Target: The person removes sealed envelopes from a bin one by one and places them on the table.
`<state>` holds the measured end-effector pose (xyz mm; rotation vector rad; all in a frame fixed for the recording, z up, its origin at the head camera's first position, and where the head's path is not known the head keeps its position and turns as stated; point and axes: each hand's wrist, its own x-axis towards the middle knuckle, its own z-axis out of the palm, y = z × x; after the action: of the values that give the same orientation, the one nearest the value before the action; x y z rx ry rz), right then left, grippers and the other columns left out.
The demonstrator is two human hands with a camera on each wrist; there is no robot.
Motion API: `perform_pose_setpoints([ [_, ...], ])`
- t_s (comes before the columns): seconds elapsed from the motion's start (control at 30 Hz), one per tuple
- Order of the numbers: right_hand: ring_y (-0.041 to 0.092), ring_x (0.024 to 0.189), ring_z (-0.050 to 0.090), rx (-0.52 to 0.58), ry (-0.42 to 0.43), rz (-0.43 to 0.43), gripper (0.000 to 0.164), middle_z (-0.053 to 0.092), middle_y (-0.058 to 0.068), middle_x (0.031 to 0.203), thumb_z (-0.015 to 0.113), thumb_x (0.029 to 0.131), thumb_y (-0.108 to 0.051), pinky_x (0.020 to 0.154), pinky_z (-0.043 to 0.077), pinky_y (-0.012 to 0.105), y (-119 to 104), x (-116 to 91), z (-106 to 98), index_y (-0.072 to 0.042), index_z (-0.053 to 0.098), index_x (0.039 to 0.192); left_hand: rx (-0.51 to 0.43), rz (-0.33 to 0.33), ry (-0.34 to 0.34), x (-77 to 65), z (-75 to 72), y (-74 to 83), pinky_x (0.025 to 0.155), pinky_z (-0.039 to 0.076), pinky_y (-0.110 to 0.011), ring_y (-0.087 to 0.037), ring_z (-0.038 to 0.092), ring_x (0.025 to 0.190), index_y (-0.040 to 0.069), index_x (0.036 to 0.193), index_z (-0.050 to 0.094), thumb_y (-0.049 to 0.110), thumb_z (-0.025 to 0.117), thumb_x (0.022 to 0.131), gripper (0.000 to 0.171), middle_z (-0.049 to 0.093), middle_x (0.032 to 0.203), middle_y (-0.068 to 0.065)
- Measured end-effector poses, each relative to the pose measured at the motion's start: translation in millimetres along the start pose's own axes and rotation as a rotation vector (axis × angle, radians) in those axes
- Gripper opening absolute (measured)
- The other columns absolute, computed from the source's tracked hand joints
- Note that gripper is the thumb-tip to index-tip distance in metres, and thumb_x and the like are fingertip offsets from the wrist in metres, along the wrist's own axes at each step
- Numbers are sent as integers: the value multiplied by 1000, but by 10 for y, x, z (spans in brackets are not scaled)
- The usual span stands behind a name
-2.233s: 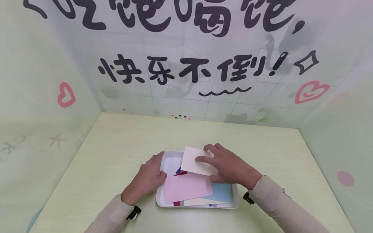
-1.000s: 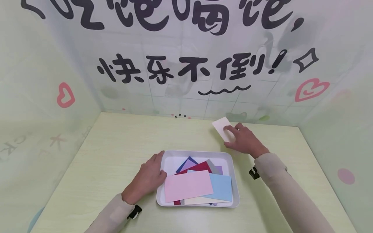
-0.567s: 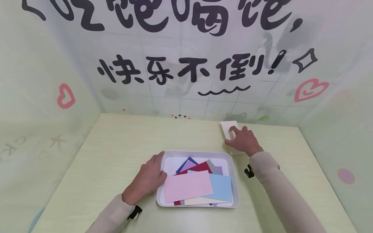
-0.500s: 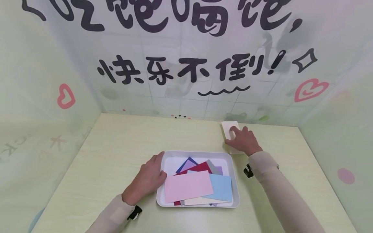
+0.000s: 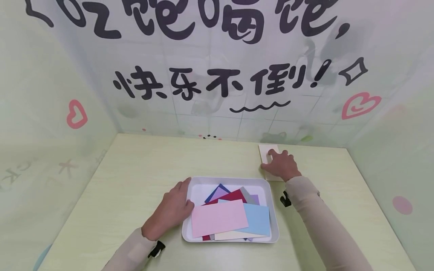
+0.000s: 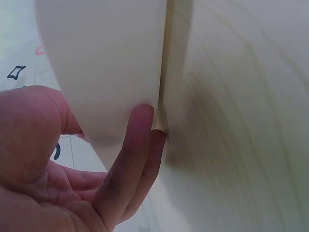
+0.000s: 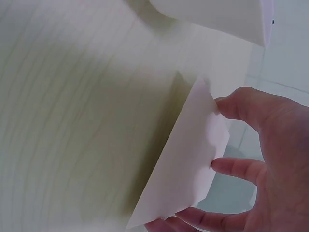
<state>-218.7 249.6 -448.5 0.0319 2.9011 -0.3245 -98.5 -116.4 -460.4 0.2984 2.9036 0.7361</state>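
At the back right of the table, my right hand (image 5: 283, 165) holds a cream paper card (image 5: 268, 148) by its edges. In the right wrist view the thumb and fingertips span the card (image 7: 178, 164), which lies low over the wood with a shadow along one long edge. My left hand (image 5: 173, 207) grips the left wall of a white tray (image 5: 230, 180), its fingers against the outside of that wall (image 6: 101, 72). Inside the tray a pink card (image 5: 219, 218) overlaps a light blue card (image 5: 257, 218); a dark red card (image 5: 234, 197) and several others show partly beneath.
The pale wooden table (image 5: 152, 158) ends at a printed back wall (image 5: 210, 120), close beyond the cream card. More printed walls stand at left and right. The tray's corner (image 7: 222, 19) shows near the cream card in the right wrist view.
My right hand has carried the cream card out of the tray to the back right, turned it and lowered it to the table. My left hand has stayed on the tray.
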Motion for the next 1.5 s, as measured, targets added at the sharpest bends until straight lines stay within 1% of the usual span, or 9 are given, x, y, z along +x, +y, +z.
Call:
perform_pose_setpoints([
  [0.27, 53, 106, 45, -7, -12, 29, 68, 39, 35, 125, 60, 87, -48, 74, 47, 57, -26, -13, 14, -12, 46, 142, -3, 1, 2, -7, -7, 0, 85, 53, -45, -32, 64, 101, -3, 150, 34, 16, 62, 90, 69, 48, 139, -22],
  [0.63, 53, 106, 44, 8, -13, 37, 67, 38, 35, 125, 61, 86, -49, 76, 46, 57, -15, -6, 36, -11, 47, 140, 4, 10, 10, -12, 9, -12, 87, 52, -46, -34, 62, 107, -3, 150, 33, 17, 61, 91, 68, 48, 140, -22],
  [0.83, 52, 106, 45, 2, -16, 42, 68, 38, 35, 125, 61, 87, -49, 75, 47, 57, -7, 1, 55, -11, 46, 141, 5, 4, 7, -15, 23, -16, 87, 52, -46, -34, 62, 108, -3, 150, 33, 17, 62, 91, 68, 48, 139, -22],
  [1.17, 51, 108, 43, 10, -3, 59, 69, 37, 32, 128, 59, 87, -52, 76, 46, 59, 34, -18, 86, -14, 46, 143, 4, 15, 11, -13, 45, -27, 88, 51, -46, -34, 62, 109, -2, 150, 33, 17, 61, 91, 68, 49, 138, -21],
  [1.33, 49, 109, 42, 1, 38, 26, 67, 36, 30, 130, 57, 87, -52, 74, 46, 59, 54, -64, 26, -16, 46, 143, 10, 31, 20, -10, 37, -40, 90, 51, -46, -35, 61, 110, -2, 150, 34, 17, 60, 91, 68, 50, 137, -21],
  [1.5, 45, 107, 42, -34, 98, -22, 64, 38, 24, 130, 57, 87, -50, 68, 47, 57, 28, -135, -46, -18, 49, 141, 9, 31, 21, 2, 32, -39, 90, 50, -47, -35, 61, 110, -2, 150, 33, 17, 60, 91, 68, 50, 138, -21],
])
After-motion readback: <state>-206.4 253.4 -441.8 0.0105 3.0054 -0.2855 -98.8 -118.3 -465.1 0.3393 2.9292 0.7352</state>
